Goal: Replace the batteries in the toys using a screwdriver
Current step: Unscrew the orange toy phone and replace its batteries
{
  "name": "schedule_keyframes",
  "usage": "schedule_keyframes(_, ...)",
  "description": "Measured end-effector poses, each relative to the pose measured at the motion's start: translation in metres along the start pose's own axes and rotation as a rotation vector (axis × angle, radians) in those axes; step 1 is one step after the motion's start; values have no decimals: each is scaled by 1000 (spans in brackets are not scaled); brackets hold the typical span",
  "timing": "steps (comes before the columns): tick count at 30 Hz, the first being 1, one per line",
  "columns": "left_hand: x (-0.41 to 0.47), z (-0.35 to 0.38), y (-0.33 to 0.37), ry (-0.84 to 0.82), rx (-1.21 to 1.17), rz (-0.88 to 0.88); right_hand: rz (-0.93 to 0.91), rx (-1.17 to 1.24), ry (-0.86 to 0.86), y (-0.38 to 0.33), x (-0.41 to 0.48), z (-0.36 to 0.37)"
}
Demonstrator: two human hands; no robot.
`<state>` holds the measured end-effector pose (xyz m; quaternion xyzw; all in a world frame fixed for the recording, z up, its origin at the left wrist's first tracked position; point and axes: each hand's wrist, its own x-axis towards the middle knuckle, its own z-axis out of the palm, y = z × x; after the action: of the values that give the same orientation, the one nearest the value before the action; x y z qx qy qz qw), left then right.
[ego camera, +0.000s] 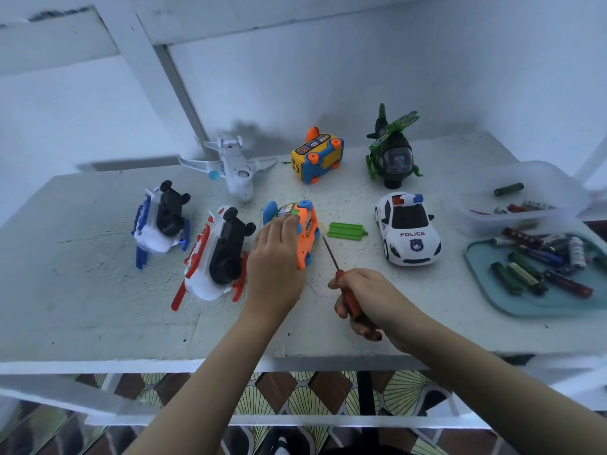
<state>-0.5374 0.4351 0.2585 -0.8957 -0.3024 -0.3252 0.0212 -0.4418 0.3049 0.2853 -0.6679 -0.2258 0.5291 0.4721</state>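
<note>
Centre of the frame: an orange toy [307,239] lies on its side on the white surface [98,307], its long axis running from upper centre down towards the lower centre. The left hand [276,257] rests over the toy's left flank with its fingers [289,224] curled round the upper end, pinning it in place. The right hand [371,300], lower and to the right, grips the red handle of a screwdriver [340,277], fingers wrapped closed about it.

The relation to note is the tool's line. The screwdriver's long axis slants from the handle at lower right up and to the left, so the thin shaft points at the toy's right-hand side. The tip sits just beside that side; whether it touches cannot be told. The toy lies up and to the left of the right hand, and is already under the left, so the right hand alone has to close the gap, probably by a short push along the shaft's own line. No screw head can be made out.

Just right of the toy lies a green ribbed panel [346,230], likely a battery cover. Loose batteries [542,261] sit in a teal tray [512,308] at the right edge, well apart from both hands.
</note>
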Motion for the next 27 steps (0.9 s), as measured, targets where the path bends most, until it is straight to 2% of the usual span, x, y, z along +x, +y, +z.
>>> schedule_keyframes(7, -10, -7, -4, 75, -277, -242, -8, 21, 69, 5, 4, -17)
schedule_keyframes(13, -17, -14, 2, 157, -532, -440, -162, 18, 64, -8, 8, -28)
schedule_keyframes(16, -19, -16, -1, 122, -666, -508, -255, -20, 97, -16, 14, -27)
schedule_keyframes(22, -19, -26, 2, -36, -927, -467, -330, 49, 207, -38, 27, -17)
schedule_keyframes(27, -11, -27, -4, -140, -928, -403, -322, 58, 282, -43, 27, -14)
